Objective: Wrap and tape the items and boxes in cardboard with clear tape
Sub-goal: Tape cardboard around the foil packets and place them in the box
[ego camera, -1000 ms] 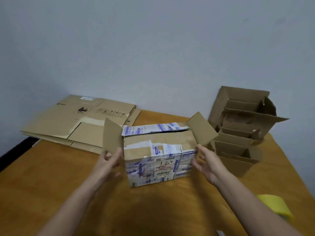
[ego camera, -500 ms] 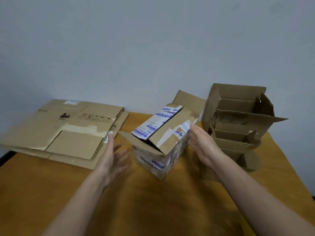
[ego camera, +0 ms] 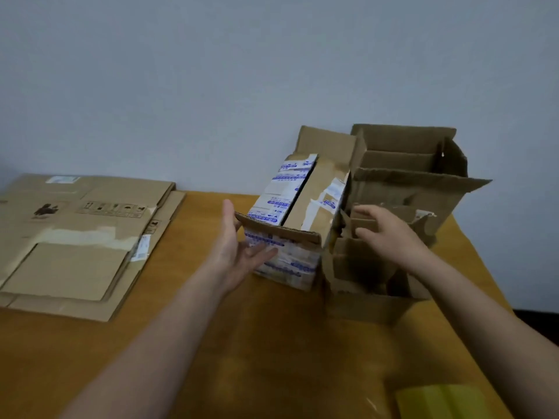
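I see the taped box standing tilted at mid-table, close against the open cartons on its right. Its far side is hidden from me, and its blue print is too blurred to read. The left hand lies against its near face, fingers straight and spread, thumb up by the flap. The right hand hangs at its right edge, fingers loosely apart; I cannot tell whether it touches. I count one box, two hands and one yellow roll, cut off below. There is one stack of flattened cardboard, sheets uncountable.
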